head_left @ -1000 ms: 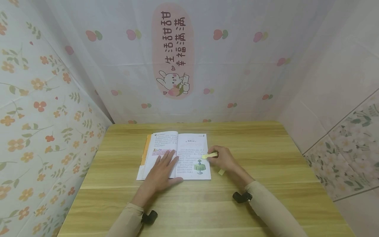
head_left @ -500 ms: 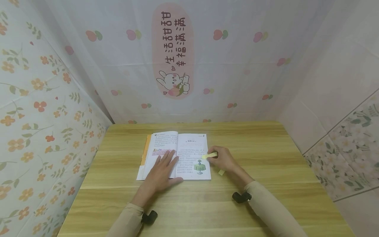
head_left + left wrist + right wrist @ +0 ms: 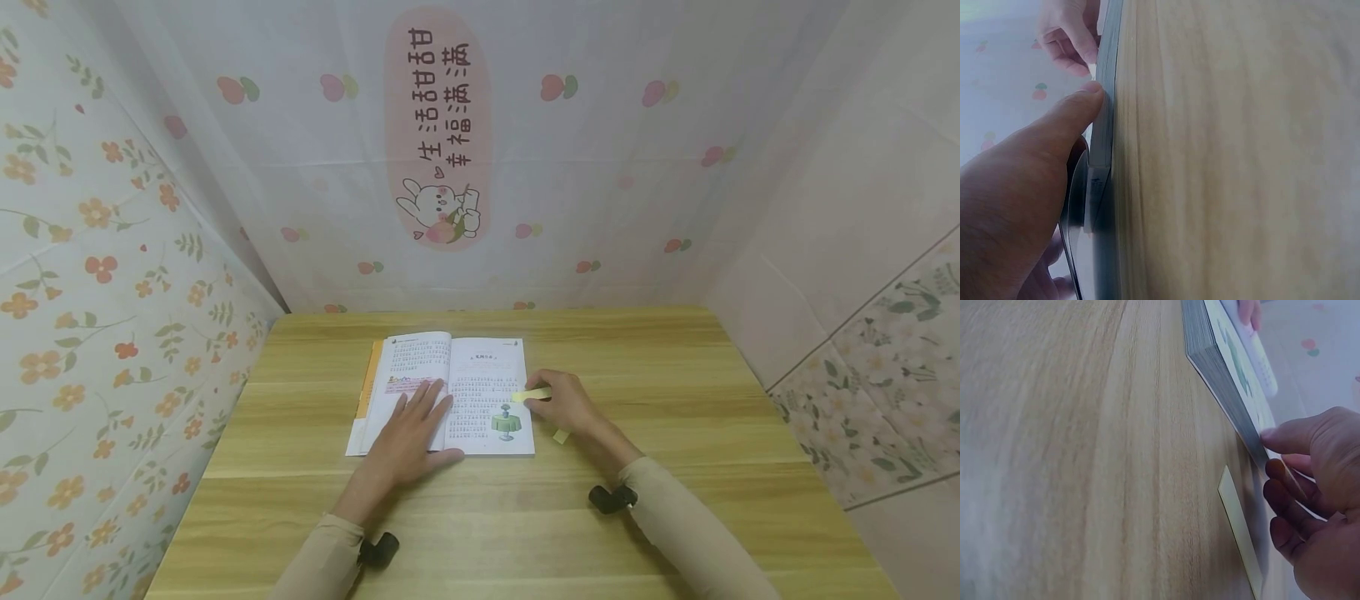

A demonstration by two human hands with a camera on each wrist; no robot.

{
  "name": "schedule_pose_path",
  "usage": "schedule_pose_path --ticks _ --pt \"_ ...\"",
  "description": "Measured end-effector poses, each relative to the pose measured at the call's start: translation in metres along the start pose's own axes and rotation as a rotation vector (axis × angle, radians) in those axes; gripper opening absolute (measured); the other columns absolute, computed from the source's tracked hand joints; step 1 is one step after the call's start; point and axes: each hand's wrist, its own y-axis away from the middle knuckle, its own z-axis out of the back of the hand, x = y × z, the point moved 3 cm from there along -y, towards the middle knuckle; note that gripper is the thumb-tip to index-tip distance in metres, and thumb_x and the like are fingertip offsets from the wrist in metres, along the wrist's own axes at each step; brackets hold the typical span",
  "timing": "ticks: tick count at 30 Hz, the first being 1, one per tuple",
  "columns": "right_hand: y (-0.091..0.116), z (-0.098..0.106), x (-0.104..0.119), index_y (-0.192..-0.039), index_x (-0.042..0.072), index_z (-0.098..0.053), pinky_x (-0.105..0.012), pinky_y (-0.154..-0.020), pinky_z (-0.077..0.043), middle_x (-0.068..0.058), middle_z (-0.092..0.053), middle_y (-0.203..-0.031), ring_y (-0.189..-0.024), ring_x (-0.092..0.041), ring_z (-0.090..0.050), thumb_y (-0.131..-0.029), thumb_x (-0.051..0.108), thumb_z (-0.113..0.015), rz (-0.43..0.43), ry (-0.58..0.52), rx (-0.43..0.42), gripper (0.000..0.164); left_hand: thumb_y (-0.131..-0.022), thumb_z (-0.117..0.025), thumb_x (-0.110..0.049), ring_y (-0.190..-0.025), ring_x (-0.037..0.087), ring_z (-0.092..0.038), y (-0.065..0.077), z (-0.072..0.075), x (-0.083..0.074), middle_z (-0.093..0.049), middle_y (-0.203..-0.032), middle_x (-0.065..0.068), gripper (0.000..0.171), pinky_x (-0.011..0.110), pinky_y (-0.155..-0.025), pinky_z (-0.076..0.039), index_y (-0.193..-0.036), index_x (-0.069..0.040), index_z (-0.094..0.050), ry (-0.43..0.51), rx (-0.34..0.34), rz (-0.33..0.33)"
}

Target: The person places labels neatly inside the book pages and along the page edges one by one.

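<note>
An open book (image 3: 486, 350) with printed text and a picture of a green-clothed table lies in the middle of the wooden table. My left hand (image 3: 408, 435) rests spread on its left page, the thumb along the lower edge of the right page. At the right page's outer edge, my right hand (image 3: 566, 407) pinches a pale yellow sticky note (image 3: 530, 395), one end of which overlaps the page. In the right wrist view the fingers curl below the thumb, close to the page edge. A flat yellow pad (image 3: 1239, 528) lies on the table under the right hand.
The wooden tabletop (image 3: 675, 417) extends around the book. An orange cover strip (image 3: 368, 379) shows at the book's left side. White printed cloth (image 3: 615, 200) hangs behind the table, and flowered cloth (image 3: 97, 292) hangs at the left.
</note>
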Motion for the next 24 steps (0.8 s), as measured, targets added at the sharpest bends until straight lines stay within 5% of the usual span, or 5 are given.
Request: schedule_pose_path --ticks 11,19,24 --pt "0.004 0.002 -0.002 -0.118 0.002 -0.078 -0.058 -0.111 -0.061 -0.017 -0.080 -0.125 -0.122 -0.037 -0.074 -0.095 0.008 -0.088 0.139 0.114 0.012 0.026 -0.102 -0.070 -0.071 -0.179 0.038 -0.020 0.000 0.000 0.000 -0.022 -0.191 0.012 0.098 0.066 -0.143 -0.024 -0.177 -0.014 -0.039 0.001 0.003 0.004" --pt "0.024 0.002 0.005 -0.142 -0.002 -0.072 -0.067 -0.124 -0.049 -0.022 -0.071 -0.149 -0.144 -0.045 -0.063 -0.099 0.024 -0.085 0.364 0.321 0.023 0.052 -0.103 -0.069 -0.071 -0.178 0.038 -0.020 0.000 0.000 0.000 -0.022 -0.191 0.012 0.098 0.066 -0.143 -0.024 -0.176 -0.013 -0.040 0.003 0.002 0.001" --pt "0.033 -0.001 0.007 -0.152 0.001 -0.067 -0.065 -0.127 -0.047 -0.018 -0.068 -0.156 -0.148 -0.042 -0.060 -0.102 0.036 -0.081 0.424 0.407 0.072 0.062 -0.102 -0.069 -0.071 -0.178 0.039 -0.020 0.000 0.000 -0.001 -0.022 -0.191 0.013 0.098 0.066 -0.143 -0.024 -0.176 -0.013 -0.040 0.009 0.003 -0.001"
